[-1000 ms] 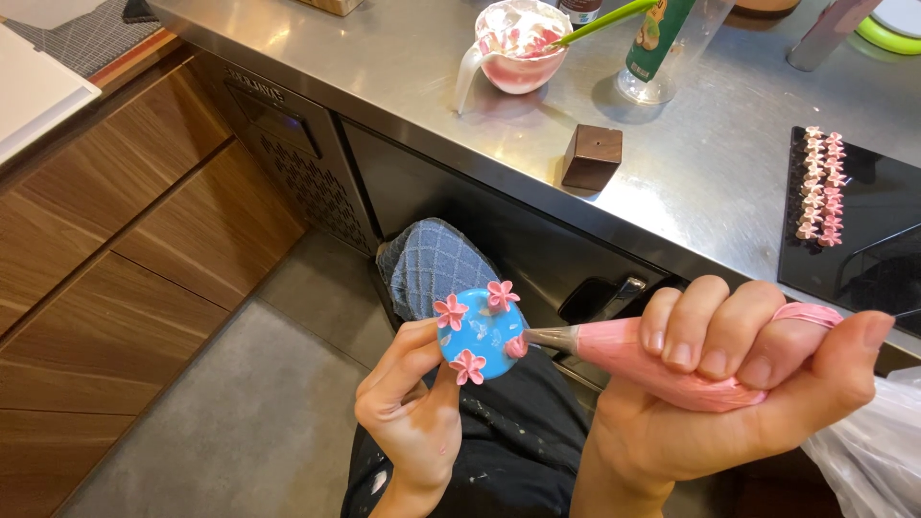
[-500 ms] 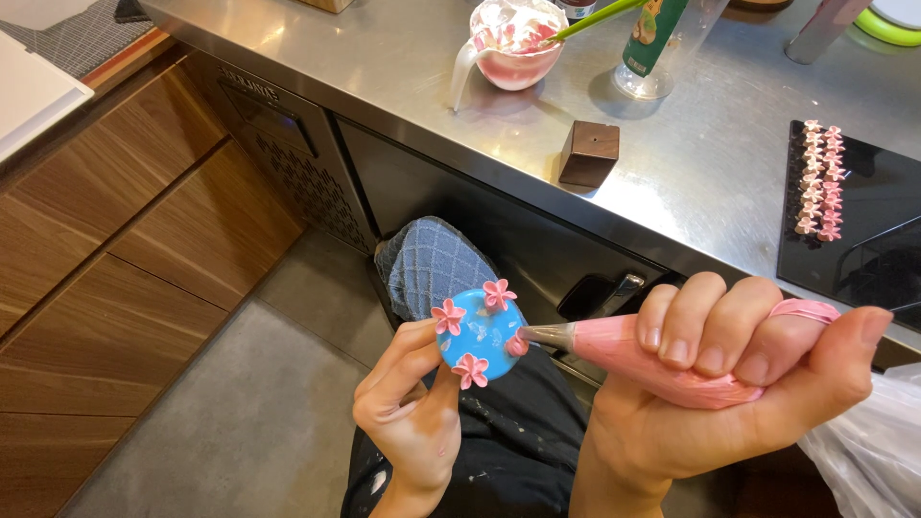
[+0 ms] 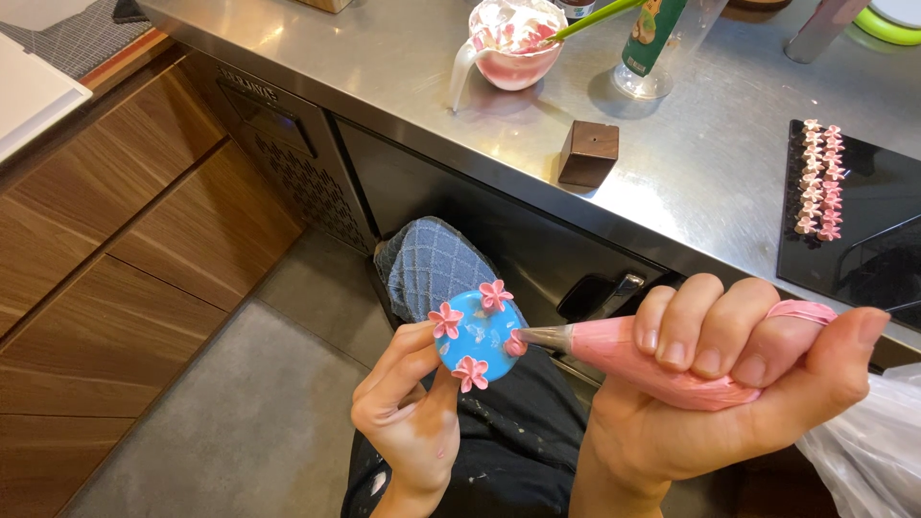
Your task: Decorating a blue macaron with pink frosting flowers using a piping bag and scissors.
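Right hand (image 3: 715, 384) clenched around one pink piping bag (image 3: 633, 355), left hand (image 3: 408, 412) pinching one blue disc (image 3: 478, 334) with three pink flowers (image 3: 470, 372).

Open space is found to the lower left, above the grey floor (image 3: 240, 422), where passage is limited only by the wooden cabinet fronts (image 3: 125, 240) on the left. Movement straight ahead is blocked by the front edge of the stainless steel desk (image 3: 729, 173), close above both hands. On the desk, a bare strip is left between the small brown cube (image 3: 588, 153) and the black tray with rows of pink flowers (image 3: 863, 211). Farther back, the way is closed by the white jug of pink icing (image 3: 508, 48) and the clear glass (image 3: 657, 53) beside it. Below, room is taken by the knee under blue-grey quilted cloth (image 3: 432, 264).
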